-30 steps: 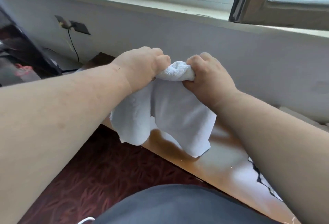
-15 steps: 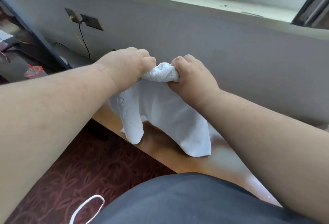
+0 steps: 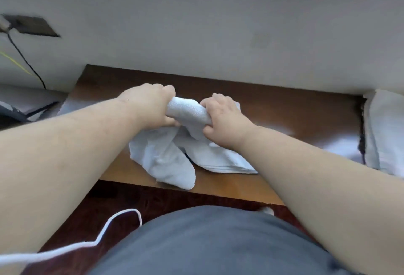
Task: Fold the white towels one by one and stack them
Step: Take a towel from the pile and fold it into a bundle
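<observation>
A small white towel (image 3: pixel 168 158) is bunched between both hands over the brown wooden table (image 3: pixel 284 113). My left hand (image 3: pixel 148 105) grips the left end of its rolled top edge. My right hand (image 3: pixel 223 119) grips the right end, thumb underneath. The towel's lower part droops in two lobes onto the table near the front edge. More white cloth (image 3: pixel 384 130) lies at the table's right end, partly cut off by the frame.
A grey wall (image 3: pixel 196 34) rises directly behind the table. A wall socket (image 3: pixel 32 26) with a black cable is at the left. Dark red patterned carpet (image 3: pixel 122 198) lies below the table's front edge. A white cord (image 3: pixel 98 237) hangs by my grey-clothed torso.
The view has tilted down and the hands have lowered the towel, so its hanging part now rests on the table. Both hands keep their grip on the top edge.
</observation>
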### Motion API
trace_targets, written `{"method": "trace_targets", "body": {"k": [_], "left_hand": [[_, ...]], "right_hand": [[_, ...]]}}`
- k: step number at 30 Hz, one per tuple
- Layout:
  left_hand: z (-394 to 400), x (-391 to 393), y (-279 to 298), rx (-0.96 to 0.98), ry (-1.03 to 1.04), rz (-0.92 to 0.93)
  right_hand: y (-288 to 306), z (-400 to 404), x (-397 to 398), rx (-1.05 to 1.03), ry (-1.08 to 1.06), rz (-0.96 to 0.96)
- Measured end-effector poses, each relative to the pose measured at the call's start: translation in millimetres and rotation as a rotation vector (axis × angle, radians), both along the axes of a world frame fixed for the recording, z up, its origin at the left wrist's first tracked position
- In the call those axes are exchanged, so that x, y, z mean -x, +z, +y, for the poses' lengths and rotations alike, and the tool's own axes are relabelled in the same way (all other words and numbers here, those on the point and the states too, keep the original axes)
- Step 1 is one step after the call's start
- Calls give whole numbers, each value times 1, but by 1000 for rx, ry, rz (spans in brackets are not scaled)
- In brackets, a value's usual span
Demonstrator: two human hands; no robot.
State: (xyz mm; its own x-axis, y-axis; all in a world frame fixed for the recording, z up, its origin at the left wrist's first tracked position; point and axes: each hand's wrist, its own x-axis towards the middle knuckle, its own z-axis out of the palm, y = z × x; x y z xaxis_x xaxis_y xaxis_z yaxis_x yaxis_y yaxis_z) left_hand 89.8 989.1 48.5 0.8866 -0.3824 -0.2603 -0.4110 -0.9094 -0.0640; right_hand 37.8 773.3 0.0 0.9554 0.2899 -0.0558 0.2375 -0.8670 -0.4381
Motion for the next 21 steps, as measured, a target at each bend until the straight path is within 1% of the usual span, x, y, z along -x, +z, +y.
{"method": "trace_targets", "body": {"k": [1,3,5,6,8,10,14,16,19,21], "left_hand": [[3,-3,-1,15,-19,47],[-1,-9,-2,168,-38,96],[-17,-16,-3,309,4,153],[-28,-20,-7,323,35,195],[-52,-21,-20,250,71,294],[-75,-21,-32,142,47,357],[-108,-30,-52,-66,85,416],[-118,-37,-61,-149,99,420],[-132,-48,-68,-193,55,390],[-143,-56,-70,-254,-15,393]], "right_hand": [[-7,7,6,-1,-9,33],[-20,21,13,5,-15,48],[-30,33,17,14,-19,28],[-35,38,18,31,-18,20],[-45,45,21,98,-31,-12],[-51,43,29,124,-95,-42],[-70,6,67,-11,-247,-84],[-85,-24,86,-57,-434,-3],[-106,-70,94,-101,-759,199],[-118,-95,89,-144,-871,317]]}}
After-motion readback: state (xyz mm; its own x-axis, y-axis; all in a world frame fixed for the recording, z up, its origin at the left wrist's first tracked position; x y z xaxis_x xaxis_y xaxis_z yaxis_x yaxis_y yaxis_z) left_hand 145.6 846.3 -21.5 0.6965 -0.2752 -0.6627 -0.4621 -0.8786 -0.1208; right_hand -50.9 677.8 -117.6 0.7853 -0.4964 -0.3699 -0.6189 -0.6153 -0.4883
